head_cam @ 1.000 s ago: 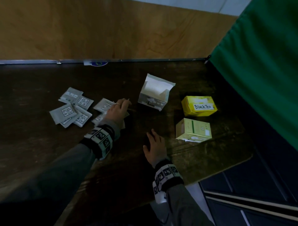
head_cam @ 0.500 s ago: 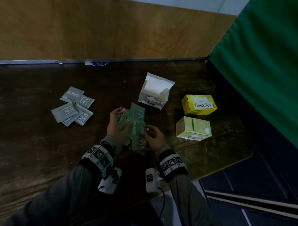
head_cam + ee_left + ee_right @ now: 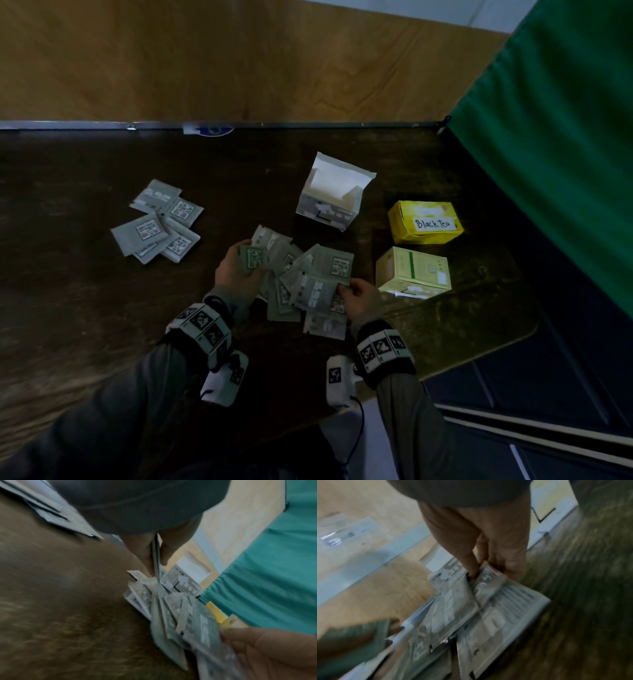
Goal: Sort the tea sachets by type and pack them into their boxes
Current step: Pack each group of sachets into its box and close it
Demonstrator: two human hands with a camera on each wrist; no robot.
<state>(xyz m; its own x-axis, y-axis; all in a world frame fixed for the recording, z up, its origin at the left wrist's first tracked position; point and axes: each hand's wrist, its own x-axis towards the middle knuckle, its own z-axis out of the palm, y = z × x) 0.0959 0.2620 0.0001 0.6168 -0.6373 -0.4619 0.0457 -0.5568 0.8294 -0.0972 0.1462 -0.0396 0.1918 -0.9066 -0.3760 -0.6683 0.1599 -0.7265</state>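
Both hands hold a fanned bunch of grey-green tea sachets above the dark table's near middle. My left hand pinches sachets between thumb and fingers at the bunch's left side. My right hand pinches the bunch's right edge; the right wrist view shows the sachets blurred between its fingertips. A second heap of sachets lies at the left. An open white box stands behind the hands. A yellow box labelled Black Tea and a pale green box sit to the right.
The dark wooden table ends at a metal-edged wooden wall behind. A green cloth hangs at the right, close to the yellow box. The table's near right corner drops off to a dark floor.
The left hand lifted sachets off the table's middle pile and the right hand rose from the table to join it. The bunch has since spread into a wider fan between both hands.
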